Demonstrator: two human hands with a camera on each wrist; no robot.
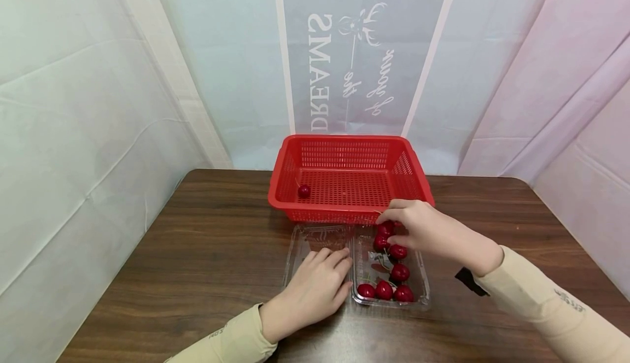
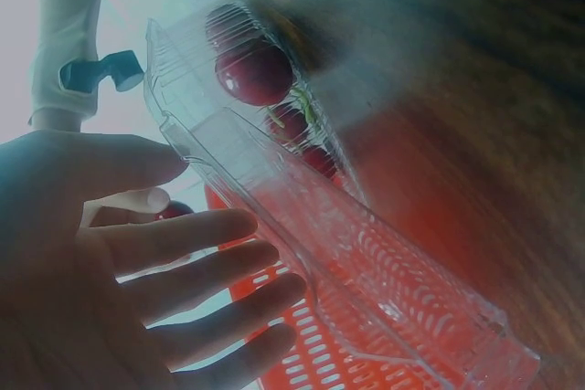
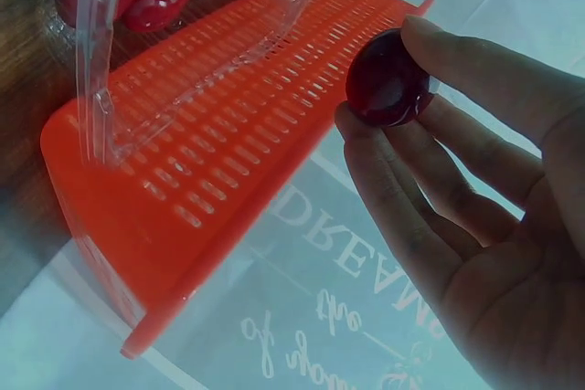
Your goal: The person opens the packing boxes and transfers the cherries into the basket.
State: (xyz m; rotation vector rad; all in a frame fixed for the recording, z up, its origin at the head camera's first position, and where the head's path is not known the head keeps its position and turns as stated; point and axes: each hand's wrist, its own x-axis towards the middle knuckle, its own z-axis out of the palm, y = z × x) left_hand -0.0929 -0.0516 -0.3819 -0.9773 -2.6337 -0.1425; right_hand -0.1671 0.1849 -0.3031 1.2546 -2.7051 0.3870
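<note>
My right hand (image 1: 423,227) pinches a dark red cherry (image 3: 384,75) between thumb and fingers, above the far end of a clear plastic clamshell box (image 1: 426,284). Several cherries (image 1: 400,273) with green stems lie in the box's right half, along its near and right sides. Over the left half, the lid (image 1: 322,234) lying folded out, is my left hand (image 1: 315,286). Its fingers (image 2: 215,267) are nearly straight, with tips at the plastic edge in the left wrist view; they hold no cherry.
Right behind the box stands a red perforated plastic basket (image 1: 344,208), with a single cherry (image 1: 304,191) at its left inside. Both are on a brown wooden table (image 1: 216,232). Pale cloth (image 1: 236,78) hangs behind and on both sides.
</note>
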